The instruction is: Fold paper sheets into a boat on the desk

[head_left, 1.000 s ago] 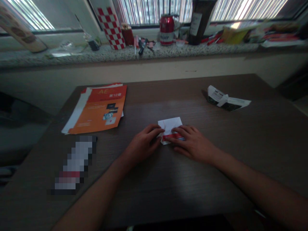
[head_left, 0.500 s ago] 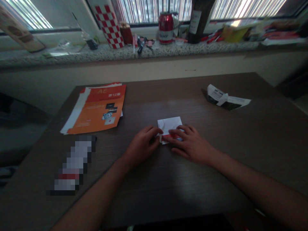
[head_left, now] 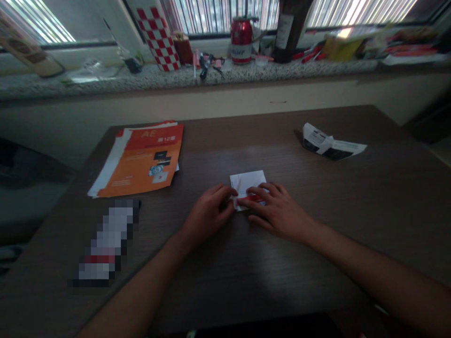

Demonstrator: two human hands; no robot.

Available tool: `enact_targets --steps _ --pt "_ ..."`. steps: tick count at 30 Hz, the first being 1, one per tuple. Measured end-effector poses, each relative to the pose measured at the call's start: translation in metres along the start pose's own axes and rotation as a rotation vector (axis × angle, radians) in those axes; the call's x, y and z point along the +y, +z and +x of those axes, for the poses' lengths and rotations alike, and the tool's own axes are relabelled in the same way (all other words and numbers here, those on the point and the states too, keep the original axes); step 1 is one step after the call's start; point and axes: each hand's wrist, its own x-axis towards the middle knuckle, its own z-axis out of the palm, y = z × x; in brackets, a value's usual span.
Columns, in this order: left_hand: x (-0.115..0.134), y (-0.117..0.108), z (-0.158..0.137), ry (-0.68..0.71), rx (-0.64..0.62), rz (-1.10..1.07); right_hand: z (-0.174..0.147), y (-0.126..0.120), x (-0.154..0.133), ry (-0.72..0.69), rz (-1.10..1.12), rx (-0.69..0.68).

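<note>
A small folded sheet of paper (head_left: 252, 180), white with a red printed strip along its near part, lies on the dark wooden table. My left hand (head_left: 211, 209) is at its left edge, fingers curled, with the thumb and index finger closed on the near left corner. Across the red strip lie the spread fingers of my right hand (head_left: 276, 206), pressing the paper flat from the right; nothing is gripped in that hand. Part of the red strip is hidden under the right fingers.
Orange-covered booklets (head_left: 144, 159) lie at the back left, with a pixelated object (head_left: 109, 241) in front of them. A folded paper piece (head_left: 331, 143) stands at the back right. On the windowsill (head_left: 190, 80) are a red can (head_left: 242, 40), a dark bottle (head_left: 287, 33) and a checkered container (head_left: 158, 40).
Both hands stay at the paper, almost still. My right thumb has shifted slightly to the left. The whole view has moved a little.
</note>
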Motion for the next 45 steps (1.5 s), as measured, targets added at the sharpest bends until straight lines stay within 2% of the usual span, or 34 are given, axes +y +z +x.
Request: enact_targets --steps 10,22,26,30,35,45 --pt "0.0 -0.001 -0.001 0.0 0.0 -0.009 -0.003 0.006 0.005 -0.045 -0.02 0.016" --pt "-0.005 0.001 -0.001 0.043 -0.003 0.027 -0.005 0.0 0.011 -0.066 0.076 -0.014" --pt "-0.007 -0.002 -0.002 0.055 -0.061 0.044 -0.005 -0.003 0.016 -0.063 0.15 0.016" --pt "-0.01 -0.005 -0.002 0.106 -0.123 0.108 -0.007 -0.006 0.022 0.0 0.236 0.071" --pt "-0.016 -0.005 -0.003 0.177 -0.121 0.184 -0.008 -0.006 0.025 -0.024 0.219 0.071" --pt "-0.022 -0.009 -0.006 0.209 -0.183 0.283 -0.009 -0.004 0.03 -0.058 0.215 0.049"
